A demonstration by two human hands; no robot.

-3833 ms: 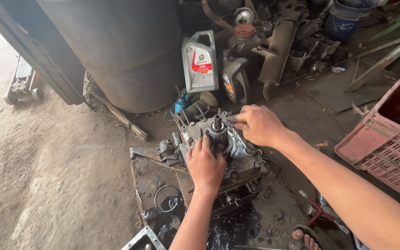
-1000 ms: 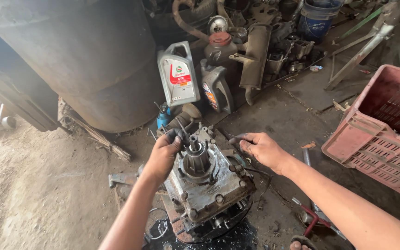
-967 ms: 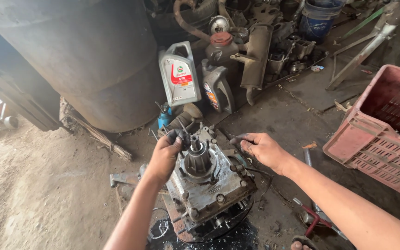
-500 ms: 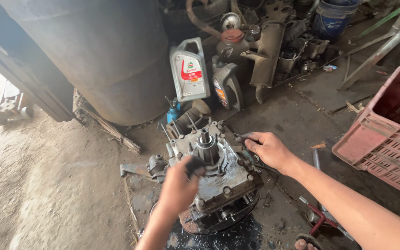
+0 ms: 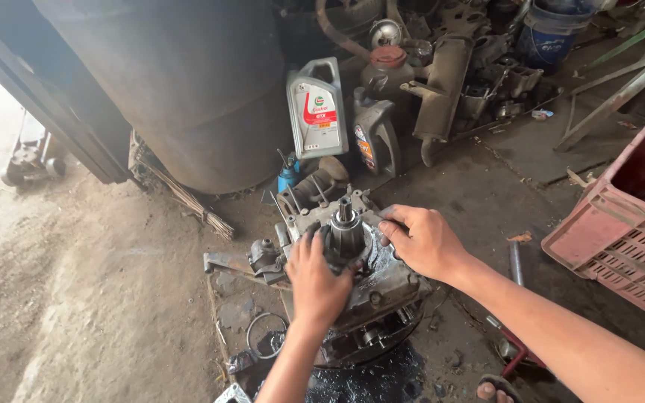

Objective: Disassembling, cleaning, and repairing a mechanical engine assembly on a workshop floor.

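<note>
Since half a second ago the left hand [image 5: 316, 280] has slid up the greasy engine casing [image 5: 352, 287] and now lies palm-down on its top face, fingers spread and curled around the base of the splined shaft [image 5: 346, 211] that stands upright from the middle; a second ago that hand was at the casing's far left edge. Meanwhile the right hand [image 5: 421, 240] has stayed on the right side of the casing, fingers bent and pressed against the dark round collar [image 5: 346, 240] under the shaft, gripping the housing edge rather than lifting anything. Both hands grasp the casing, which sits on the dirt floor [image 5: 91, 313] just below centre of the frame, over a patch of black oil [image 5: 371, 380]. Directly above it in the picture stand a grey oil jug [image 5: 316, 108] with a red label and a smaller grey bottle [image 5: 373, 142], both near a large dark drum [image 5: 181, 82] at upper left. A pink plastic crate [image 5: 625, 224] fills the right edge, well apart from the casing. A loose metal ring [image 5: 263, 336] lies on the floor just beside the casing's lower left
</note>
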